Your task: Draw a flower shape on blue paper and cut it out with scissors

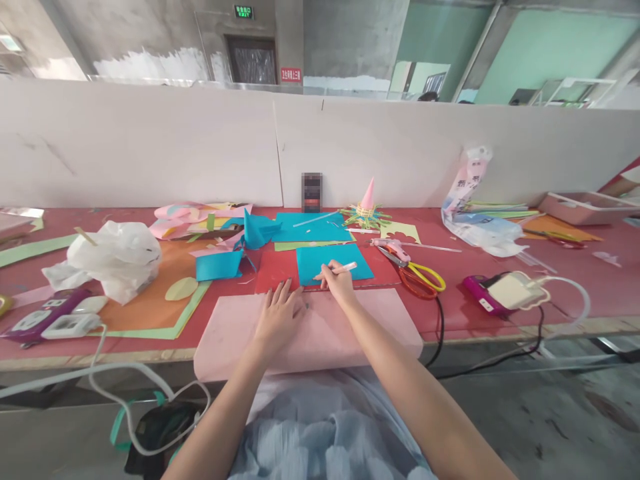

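My right hand (338,281) grips a white pen (345,269), its tip end over a blue sheet of paper (345,257). The sheet lies on a red board (277,267). My left hand (279,312) rests flat with fingers spread, across the pink pad (230,327) and the lower edge of the red board. Right of the sheet lie a pink glue gun (395,249) and scissors (423,277) with yellow and red handles. A folded blue paper piece (219,265) lies to the left.
A pink paper cone with a green fringe (368,200) stands behind the sheet, near a phone-like dark object (312,192). Power strips (485,297) with cables are at both sides. At left are a white plastic bag (117,257) and orange paper (175,267).
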Motion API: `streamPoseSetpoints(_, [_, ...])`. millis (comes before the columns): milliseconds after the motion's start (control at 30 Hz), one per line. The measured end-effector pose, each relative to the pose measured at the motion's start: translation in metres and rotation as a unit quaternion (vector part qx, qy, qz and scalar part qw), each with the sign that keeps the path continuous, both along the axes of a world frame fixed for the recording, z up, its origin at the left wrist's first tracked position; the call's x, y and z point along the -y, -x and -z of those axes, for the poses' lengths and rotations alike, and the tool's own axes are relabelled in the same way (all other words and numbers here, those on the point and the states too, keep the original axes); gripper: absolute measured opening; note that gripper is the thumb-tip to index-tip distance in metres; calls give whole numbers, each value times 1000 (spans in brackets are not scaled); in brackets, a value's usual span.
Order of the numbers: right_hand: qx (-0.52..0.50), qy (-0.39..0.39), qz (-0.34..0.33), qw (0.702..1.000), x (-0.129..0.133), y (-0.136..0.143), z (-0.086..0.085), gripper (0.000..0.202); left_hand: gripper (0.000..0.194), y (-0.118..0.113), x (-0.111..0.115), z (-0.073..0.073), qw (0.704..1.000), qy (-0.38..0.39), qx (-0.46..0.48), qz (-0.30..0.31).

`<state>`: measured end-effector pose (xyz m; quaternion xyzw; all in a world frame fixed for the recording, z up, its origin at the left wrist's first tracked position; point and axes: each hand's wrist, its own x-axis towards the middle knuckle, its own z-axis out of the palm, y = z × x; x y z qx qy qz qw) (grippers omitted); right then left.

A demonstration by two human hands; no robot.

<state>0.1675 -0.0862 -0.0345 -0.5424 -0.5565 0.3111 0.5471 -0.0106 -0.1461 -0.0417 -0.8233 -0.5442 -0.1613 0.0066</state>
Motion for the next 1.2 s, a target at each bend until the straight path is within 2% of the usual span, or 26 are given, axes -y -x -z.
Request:
streamPoseSetpoints(233, [-1,1,-41,999,3,1,-2,28,47,0,1,-2,1000,5,-6,-2])
streamPoseSetpoints(467, [-10,-3,-11,1000,4,1,-4,27,47,0,0,0,1000,-4,-4,-2])
streamPoseSetpoints(667, [-7,0,-52,999,3,1,-1,30,48,0,1,-4,1000,10,-10,-1])
streamPoseSetpoints(900, [1,-10,-18,1000,2,1,0,29,47,-1,1,-1,1000,-4,-6,-8])
streamPoseSetpoints(1200, [17,-2,-26,1000,1,0,1,31,46,-2,1,-3,1000,3,-9,-8])
